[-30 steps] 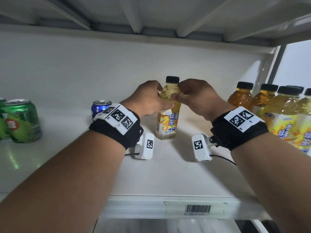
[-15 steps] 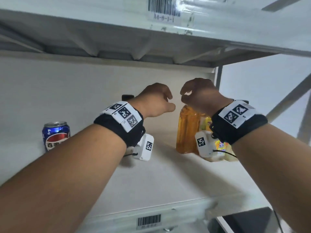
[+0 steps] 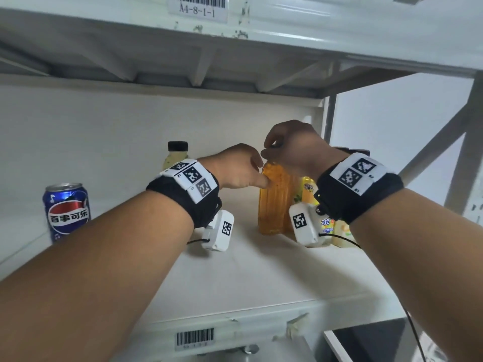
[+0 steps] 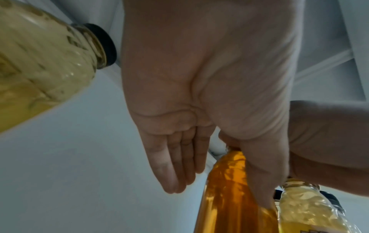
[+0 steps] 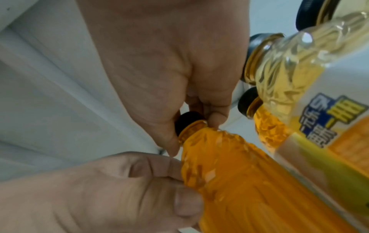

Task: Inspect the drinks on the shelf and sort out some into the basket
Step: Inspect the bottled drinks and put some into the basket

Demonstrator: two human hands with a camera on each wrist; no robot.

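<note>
**Both hands on the orange bottle**

Half a second ago both hands hovered with curled fingers and held nothing, just above the drinks at the right end of the shelf. Now they have closed in on the orange bottle [image 3: 273, 202], which stands upright on the white shelf [image 3: 261, 273] at the left edge of the group of bottles by the right-hand post.

The right hand [image 3: 295, 150] has come down on the top of the bottle; in the right wrist view its thumb and fingertips pinch the black cap [image 5: 188, 120].

The left hand [image 3: 235, 167] has moved right. Its thumb [image 3: 261, 180] lies pressed against the shoulder of the orange bottle, just under the cap. In the left wrist view the other fingers [image 4: 175, 165] are straight and pressed together, pointing down beside the bottle and not wrapped round it.

A second earlier the two hands held a pale yellow bottle further left. That pale bottle [image 3: 175, 156] now stands alone on the shelf behind the left wrist, cap on.

The blue cola can [image 3: 66, 211] stands well to the left. Behind the right wrist, more yellow bottles [image 3: 309, 190] stand close beside the orange one, mostly hidden. The basket is not in view.
</note>
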